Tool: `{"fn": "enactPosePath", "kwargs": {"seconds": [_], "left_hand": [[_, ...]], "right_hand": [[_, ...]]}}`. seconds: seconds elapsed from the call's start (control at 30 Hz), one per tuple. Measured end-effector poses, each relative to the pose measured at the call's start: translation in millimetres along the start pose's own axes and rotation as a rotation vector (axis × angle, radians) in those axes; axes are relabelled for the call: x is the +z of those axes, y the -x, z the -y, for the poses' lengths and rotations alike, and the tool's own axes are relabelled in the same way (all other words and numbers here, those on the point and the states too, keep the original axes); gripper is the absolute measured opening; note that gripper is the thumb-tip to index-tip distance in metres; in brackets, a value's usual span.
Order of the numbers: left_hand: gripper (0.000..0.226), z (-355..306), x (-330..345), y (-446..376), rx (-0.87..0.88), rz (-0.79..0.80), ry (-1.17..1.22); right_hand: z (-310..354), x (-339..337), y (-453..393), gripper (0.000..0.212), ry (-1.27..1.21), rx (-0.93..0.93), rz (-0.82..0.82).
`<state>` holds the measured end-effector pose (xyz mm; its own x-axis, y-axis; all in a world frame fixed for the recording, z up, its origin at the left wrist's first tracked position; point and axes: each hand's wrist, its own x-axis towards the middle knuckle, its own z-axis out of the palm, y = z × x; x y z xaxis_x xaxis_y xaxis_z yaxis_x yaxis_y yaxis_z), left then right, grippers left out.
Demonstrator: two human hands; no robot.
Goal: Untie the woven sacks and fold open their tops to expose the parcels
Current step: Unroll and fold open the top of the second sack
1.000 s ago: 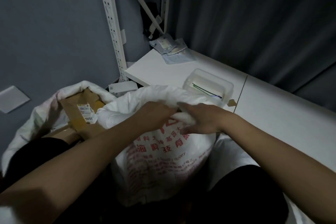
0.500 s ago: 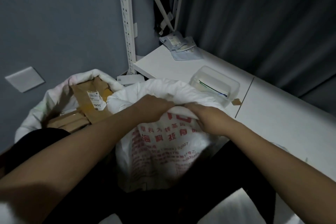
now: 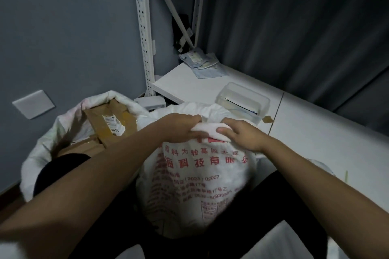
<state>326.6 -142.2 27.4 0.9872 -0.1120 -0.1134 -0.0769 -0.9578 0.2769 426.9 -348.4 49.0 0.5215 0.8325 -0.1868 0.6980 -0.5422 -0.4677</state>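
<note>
A white woven sack (image 3: 200,187) with red printed characters stands between my knees. Its top edge is rolled into a thick white fold (image 3: 208,130). My left hand (image 3: 179,127) grips that rolled edge from the left, fingers curled over it. My right hand (image 3: 242,134) grips the same fold from the right, thumb against it. The sack's contents are hidden behind the fold. To the left, a second white sack (image 3: 42,153) has its top folded open, with brown cardboard parcels (image 3: 109,124) showing inside.
A low white shelf board (image 3: 305,128) runs behind the sacks, carrying a clear plastic box (image 3: 244,99) and a pile of small packets (image 3: 202,65). White perforated rack posts (image 3: 144,33) stand against the grey wall. A dark curtain (image 3: 294,27) hangs at the back right.
Both hands have shifted along the sack's top and the rolled fold between them has grown thicker and more exposed. The view has tilted up slightly.
</note>
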Motion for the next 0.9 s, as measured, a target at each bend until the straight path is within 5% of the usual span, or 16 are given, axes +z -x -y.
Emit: {"fn": "enactPosePath", "kwargs": {"seconds": [0.13,0.33,0.4,0.5,0.6,0.67,0.73,0.8,0.9], "left_hand": [[0.021,4,3,3,0.076,-0.047,0.206],[0.036,-3,22,0,0.398,-0.589,-0.355],[0.054,2,27,8,0.17,-0.689,-0.179],[0.076,-13,40,29,-0.579,-0.873,0.293],[0.089,-14,49,36,-1.054,-0.803,0.929],[0.11,-9,50,36,-1.071,-0.679,1.381],[0.083,-9,46,29,-0.981,-0.62,1.708],[0.038,-14,30,22,-0.972,-0.652,1.742],[0.034,-17,9,15,-0.936,-0.674,1.724]], "right_hand": [[-3,13,8,0.038,0.295,-0.22,-0.233],[13,25,-4,0.027,0.094,-0.213,-0.055],[7,36,-6,0.023,0.088,-0.249,-0.177],[-2,50,-2,0.022,-0.041,-0.227,-0.34],[-1,60,3,0.032,-0.167,-0.199,-0.417],[3,63,7,0.041,-0.203,-0.178,-0.468],[5,67,9,0.047,-0.163,-0.207,-0.519],[4,70,12,0.047,-0.039,-0.249,-0.531],[-3,66,16,0.039,0.243,-0.331,-0.418]]}}
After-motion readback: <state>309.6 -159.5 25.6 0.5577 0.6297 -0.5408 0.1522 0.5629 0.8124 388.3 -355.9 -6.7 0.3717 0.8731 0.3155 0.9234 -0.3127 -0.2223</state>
